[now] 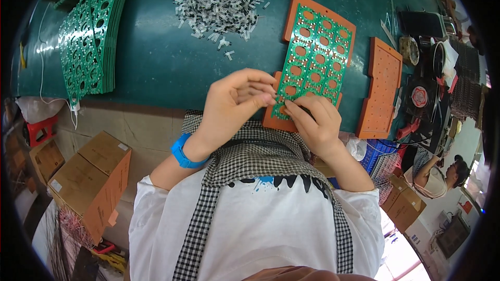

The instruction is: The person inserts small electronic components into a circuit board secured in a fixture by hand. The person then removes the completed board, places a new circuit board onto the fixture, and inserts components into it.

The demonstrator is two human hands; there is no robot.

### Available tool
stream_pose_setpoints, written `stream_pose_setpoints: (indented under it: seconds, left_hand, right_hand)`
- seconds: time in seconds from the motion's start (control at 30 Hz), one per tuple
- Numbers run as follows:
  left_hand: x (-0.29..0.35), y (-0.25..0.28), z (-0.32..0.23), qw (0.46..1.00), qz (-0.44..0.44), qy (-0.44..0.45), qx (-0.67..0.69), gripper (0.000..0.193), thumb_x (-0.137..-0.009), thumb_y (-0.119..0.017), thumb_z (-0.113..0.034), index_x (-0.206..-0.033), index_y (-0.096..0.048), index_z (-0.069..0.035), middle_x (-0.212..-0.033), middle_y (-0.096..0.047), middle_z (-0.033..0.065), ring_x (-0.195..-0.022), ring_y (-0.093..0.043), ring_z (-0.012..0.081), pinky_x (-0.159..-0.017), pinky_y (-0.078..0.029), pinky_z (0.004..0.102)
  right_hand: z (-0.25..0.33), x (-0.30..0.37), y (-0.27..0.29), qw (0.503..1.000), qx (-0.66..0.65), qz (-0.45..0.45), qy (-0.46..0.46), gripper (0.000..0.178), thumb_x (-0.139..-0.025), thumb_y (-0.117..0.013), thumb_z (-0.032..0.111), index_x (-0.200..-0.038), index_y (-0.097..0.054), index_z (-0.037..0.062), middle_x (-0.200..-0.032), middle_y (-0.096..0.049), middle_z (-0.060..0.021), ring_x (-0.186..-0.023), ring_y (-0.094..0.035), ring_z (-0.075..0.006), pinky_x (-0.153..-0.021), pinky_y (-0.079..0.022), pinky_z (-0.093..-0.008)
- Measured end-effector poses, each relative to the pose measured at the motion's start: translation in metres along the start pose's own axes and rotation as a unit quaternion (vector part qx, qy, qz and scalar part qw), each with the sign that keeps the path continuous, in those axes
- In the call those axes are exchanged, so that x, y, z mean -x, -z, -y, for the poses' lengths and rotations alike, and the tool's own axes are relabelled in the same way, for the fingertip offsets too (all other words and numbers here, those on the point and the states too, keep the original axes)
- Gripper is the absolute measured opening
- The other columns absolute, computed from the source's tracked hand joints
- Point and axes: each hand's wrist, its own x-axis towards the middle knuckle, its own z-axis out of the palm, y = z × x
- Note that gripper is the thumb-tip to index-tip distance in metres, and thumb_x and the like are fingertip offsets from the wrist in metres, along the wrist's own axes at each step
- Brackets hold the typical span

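A green circuit board panel (315,60) with rows of round openings lies on an orange fixture plate (280,123) at the table's near edge. My right hand (316,122) is at the panel's near left corner, thumb and index finger pinched together against it; whatever they grip is too small to make out. Just left of that corner is my left hand (232,99), with a blue wristband. Its fingers curl toward the thumb, and anything between the tips is hidden. Beyond my hands lies a loose pile of small clear-and-black parts (216,8).
At left on the green table (151,67) stands a stack of green circuit board panels (96,39). A second orange plate (380,88) lies to the right, near a tape roll (409,50). Cardboard boxes (86,174) sit below left. Another person (435,174) is at far right.
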Motion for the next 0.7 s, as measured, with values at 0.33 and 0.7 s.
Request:
stream_pose_setpoints:
  seconds: [0.33, 0.7]
  left_hand:
    - [0.003, -0.015, 0.000, 0.987, 0.108, 0.106, 0.059, 0.037, -0.086, -0.062, 0.005, -0.122, -0.054, -0.001, -0.094, -0.067, 0.0104, -0.084, -0.066, 0.0128, -0.075, -0.056, 0.0263]
    - [-0.038, 0.037, -0.011, 0.778, -0.209, -0.203, -0.557, 0.021, -0.074, -0.074, -0.009, -0.092, -0.063, -0.005, -0.087, -0.058, 0.0076, -0.085, -0.057, 0.0271, -0.075, -0.045, 0.0395]
  right_hand:
    - [-0.006, -0.001, 0.014, 0.970, -0.240, 0.011, -0.042, 0.025, -0.070, -0.076, 0.005, -0.094, -0.068, 0.0059, -0.089, -0.063, -0.0069, -0.080, -0.060, -0.0239, -0.067, -0.046, -0.0333]
    - [-0.021, 0.009, 0.030, 0.975, -0.149, 0.064, -0.150, 0.013, -0.077, -0.066, -0.003, -0.089, -0.061, 0.0023, -0.089, -0.060, -0.0087, -0.084, -0.059, -0.0268, -0.072, -0.047, -0.0355]
